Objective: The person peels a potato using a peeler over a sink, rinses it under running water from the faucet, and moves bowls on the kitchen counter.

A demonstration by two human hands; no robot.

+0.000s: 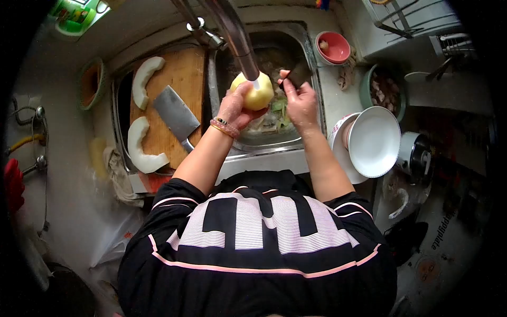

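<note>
My left hand (236,109) grips a peeled potato (259,94), large, pale yellow and faceted, under the tap (244,55) over the sink (237,150). Water from the spout runs onto it. To its right, my right hand (302,103) is closed on a dark, flat tool (301,75), whose exact kind I cannot make out; it is apart from the potato. Green and pale peelings (280,112) lie below in the sink. Left of my left hand, a cleaver (177,113) rests on a wooden cutting board (182,68) with two curved white melon slices (141,145).
On the right stand a small pink bowl (338,46), stacked white bowls (375,141) and a green basin (397,108) holding food pieces. A dish rack (401,26) is at the upper right. A cloth (120,177) hangs left of the board.
</note>
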